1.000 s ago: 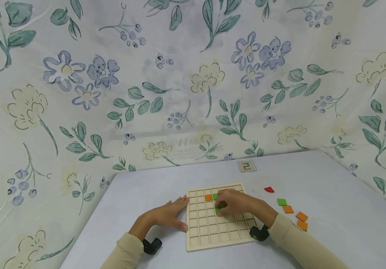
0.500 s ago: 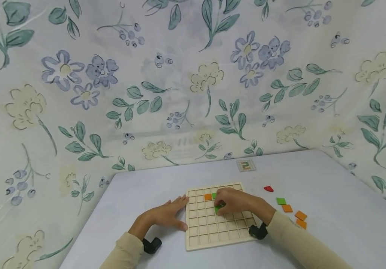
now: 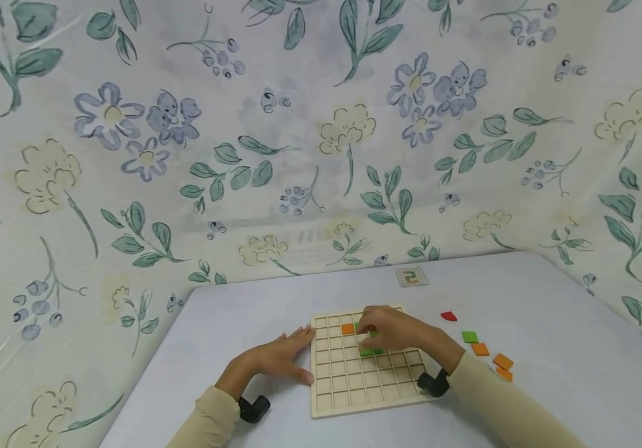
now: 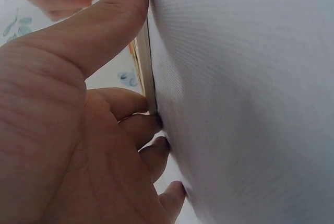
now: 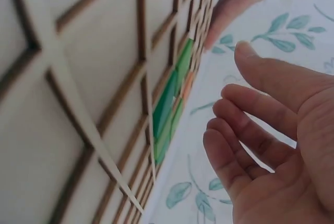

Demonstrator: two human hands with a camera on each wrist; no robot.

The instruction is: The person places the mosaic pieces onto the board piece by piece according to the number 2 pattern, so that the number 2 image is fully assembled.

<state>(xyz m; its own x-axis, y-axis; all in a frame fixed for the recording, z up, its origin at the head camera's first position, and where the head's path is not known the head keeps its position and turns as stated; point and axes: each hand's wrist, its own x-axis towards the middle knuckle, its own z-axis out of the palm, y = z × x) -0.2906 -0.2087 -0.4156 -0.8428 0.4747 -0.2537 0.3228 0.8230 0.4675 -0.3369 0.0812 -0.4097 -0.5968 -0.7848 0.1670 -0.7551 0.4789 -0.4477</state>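
A wooden grid board [image 3: 349,386] lies on the table before me. My left hand [image 3: 279,358] rests with fingers extended and fingertips and thumb at the board's left edge; the left wrist view shows the board's side edge [image 4: 146,72] by them. My right hand [image 3: 394,330] hovers over the upper middle of the board. In the right wrist view its fingers [image 5: 250,125] are loosely bent and hold nothing, apart from the tiles. Green tiles [image 3: 370,352] sit in cells beneath it, partly hidden by the hand, and an orange tile [image 3: 348,328] sits to their left.
Right of the board lie a red wedge-shaped piece [image 3: 448,316], a loose green tile [image 3: 469,336] and several orange tiles [image 3: 480,349]. A small card with a coloured grid pattern [image 3: 411,277] lies at the back. A floral curtain [image 3: 298,155] hangs behind the table.
My right hand has risen slightly from the green tile at its fingertips, and its fingers have spread apart. More green shows beneath it. The left hand stays at the board's edge.
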